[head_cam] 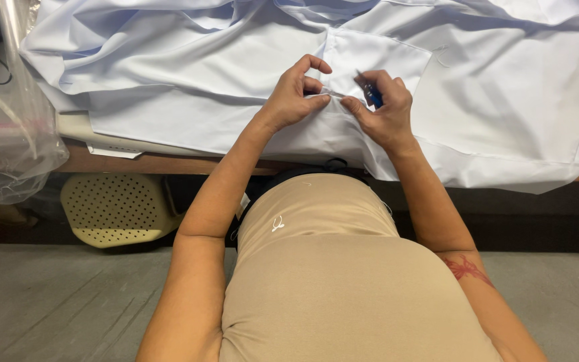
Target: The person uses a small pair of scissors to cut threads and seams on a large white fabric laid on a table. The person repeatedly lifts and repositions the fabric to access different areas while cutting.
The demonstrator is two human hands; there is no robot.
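Observation:
A pale blue garment [189, 74] lies spread over the wooden table [169, 163], with a patch pocket [387, 57] near the middle. My left hand [294, 97] pinches a fold of the fabric at the pocket's lower corner between thumb and forefinger. My right hand [383, 110] rests on the cloth just to the right, thumb touching the same fold, and holds a small blue-handled tool [372, 94] whose tip points toward the fold. The tool's end is mostly hidden by my fingers.
A clear plastic bag [5, 134] hangs over the table's left end. Under the table stands a cream perforated stool seat [112, 209]. The garment's hem [504, 175] drapes over the near table edge on the right. Grey floor lies below.

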